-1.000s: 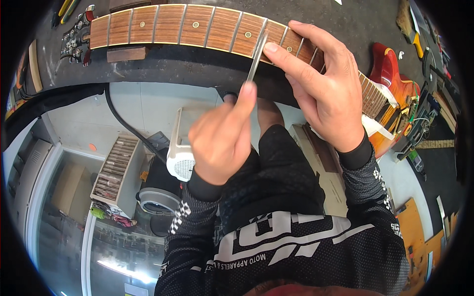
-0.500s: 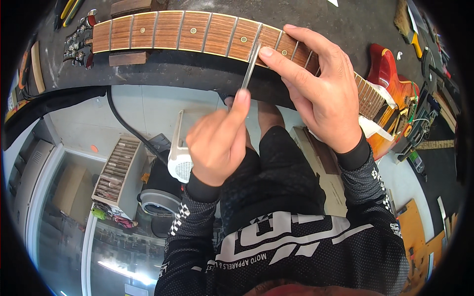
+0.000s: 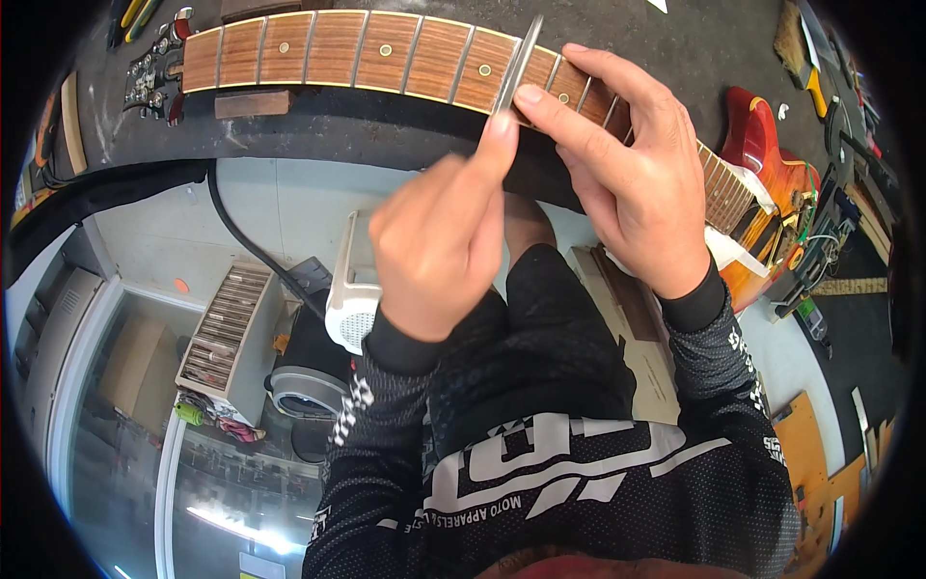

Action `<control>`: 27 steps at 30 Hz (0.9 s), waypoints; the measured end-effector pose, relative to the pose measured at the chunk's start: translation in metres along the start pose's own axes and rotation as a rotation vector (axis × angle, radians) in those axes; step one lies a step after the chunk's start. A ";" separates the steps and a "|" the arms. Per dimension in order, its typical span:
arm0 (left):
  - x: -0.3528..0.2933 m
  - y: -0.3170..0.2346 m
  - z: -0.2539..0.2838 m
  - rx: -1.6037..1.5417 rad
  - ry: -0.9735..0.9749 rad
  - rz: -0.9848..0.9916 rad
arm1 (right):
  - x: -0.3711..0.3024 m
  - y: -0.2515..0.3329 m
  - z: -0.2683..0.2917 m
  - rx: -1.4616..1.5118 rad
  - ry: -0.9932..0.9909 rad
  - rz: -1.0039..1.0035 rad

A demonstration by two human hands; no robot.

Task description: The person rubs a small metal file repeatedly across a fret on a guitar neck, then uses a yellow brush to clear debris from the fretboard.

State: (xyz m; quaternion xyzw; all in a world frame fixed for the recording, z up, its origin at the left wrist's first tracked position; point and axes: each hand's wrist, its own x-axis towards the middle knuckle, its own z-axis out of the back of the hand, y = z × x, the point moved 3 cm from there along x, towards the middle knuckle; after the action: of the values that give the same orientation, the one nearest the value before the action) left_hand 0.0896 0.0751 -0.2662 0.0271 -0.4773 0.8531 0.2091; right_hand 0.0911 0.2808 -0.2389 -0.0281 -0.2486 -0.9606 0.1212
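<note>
An electric guitar lies across the dark workbench, its wooden fretboard (image 3: 386, 53) running left to right and its red-orange body (image 3: 772, 183) at the right. A thin flat metal file (image 3: 519, 68) stands on edge across the frets. My left hand (image 3: 439, 236) pinches the file's near end between thumb and fingers. My right hand (image 3: 627, 174) rests over the neck, its fingertips pressing on the file's middle. The headstock with tuners (image 3: 154, 68) lies at the far left.
A small wooden block (image 3: 253, 103) sits under the neck near the headstock. Tools and cables (image 3: 839, 96) crowd the bench's right end. Below the bench edge stand a white fan heater (image 3: 352, 309), a drawer rack (image 3: 227, 333) and a black cable (image 3: 241, 241).
Both hands and the file have kept their grip while shifting slightly along the fretboard; the file now stands a little further up across the frets.
</note>
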 end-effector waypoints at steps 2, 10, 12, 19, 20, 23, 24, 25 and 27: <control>-0.019 -0.006 0.007 0.030 -0.006 0.016 | -0.003 0.000 0.000 0.024 0.012 -0.010; 0.009 -0.007 0.001 0.001 0.025 0.057 | 0.000 0.002 0.000 0.036 0.028 -0.044; -0.007 -0.012 0.006 0.022 0.033 0.072 | -0.002 0.002 0.001 0.027 0.031 -0.043; 0.019 -0.013 0.000 -0.010 0.003 0.071 | 0.002 0.005 0.002 0.052 0.021 -0.041; 0.014 -0.013 0.000 -0.033 -0.006 0.070 | 0.001 0.004 0.001 0.060 0.022 -0.050; -0.012 -0.018 0.010 0.037 0.066 0.130 | -0.001 0.002 0.003 0.051 0.040 -0.061; -0.008 -0.019 0.010 0.028 0.060 0.130 | 0.000 0.002 0.003 0.050 0.041 -0.060; -0.001 -0.016 0.006 0.030 0.057 0.117 | 0.001 0.002 0.003 0.050 0.035 -0.058; 0.018 -0.013 0.001 0.046 0.053 0.099 | 0.002 0.004 0.002 0.064 0.027 -0.051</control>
State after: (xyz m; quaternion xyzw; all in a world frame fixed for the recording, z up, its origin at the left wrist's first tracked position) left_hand 0.0784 0.0865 -0.2511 -0.0143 -0.4528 0.8734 0.1787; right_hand 0.0899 0.2776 -0.2346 -0.0048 -0.2779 -0.9553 0.1008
